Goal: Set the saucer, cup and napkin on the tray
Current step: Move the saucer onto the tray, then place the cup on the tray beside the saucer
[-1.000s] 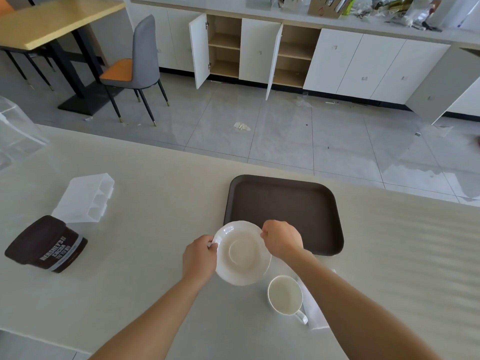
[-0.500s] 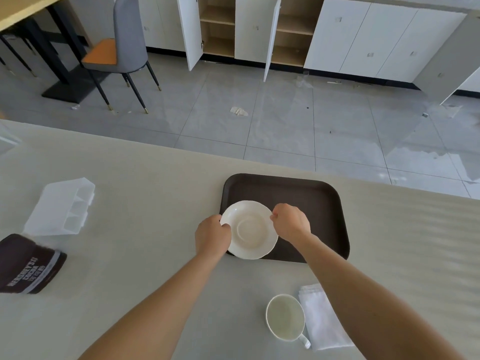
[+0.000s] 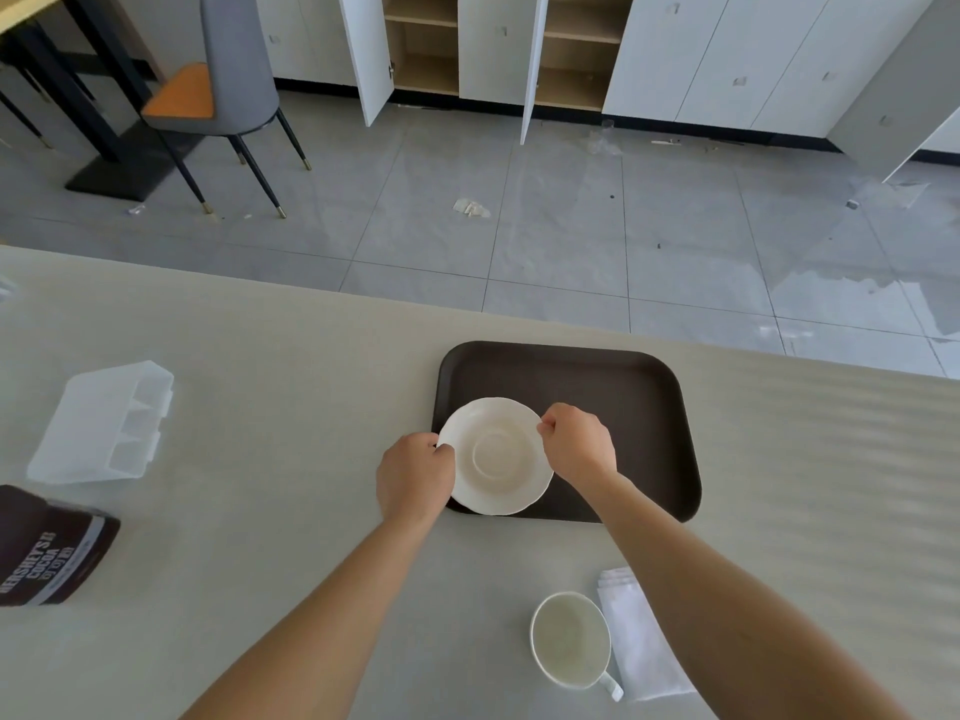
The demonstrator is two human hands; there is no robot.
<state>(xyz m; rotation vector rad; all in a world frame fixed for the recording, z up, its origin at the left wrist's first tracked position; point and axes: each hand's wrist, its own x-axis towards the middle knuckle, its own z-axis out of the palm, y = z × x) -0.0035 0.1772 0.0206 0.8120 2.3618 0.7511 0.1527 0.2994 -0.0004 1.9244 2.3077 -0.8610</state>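
Note:
A white saucer [image 3: 496,456] with a wavy rim lies over the near left part of the dark brown tray [image 3: 613,387]. My left hand [image 3: 414,474] pinches its left edge and my right hand [image 3: 579,443] pinches its right edge. Whether the saucer rests on the tray or hovers just above it, I cannot tell. A white cup [image 3: 571,639] stands empty on the counter near me, handle toward me. A folded white napkin [image 3: 641,641] lies right beside the cup, partly under my right forearm.
A clear plastic divided box [image 3: 104,423] sits at the left of the beige counter [image 3: 270,366]. A brown cocoa pouch [image 3: 47,548] lies nearer at the far left. Beyond the counter's far edge are grey floor tiles, a chair and open cupboards.
Both hands have carried the saucer away from me, from the counter in front of the tray to over the tray's near left part. Cup and napkin stayed put.

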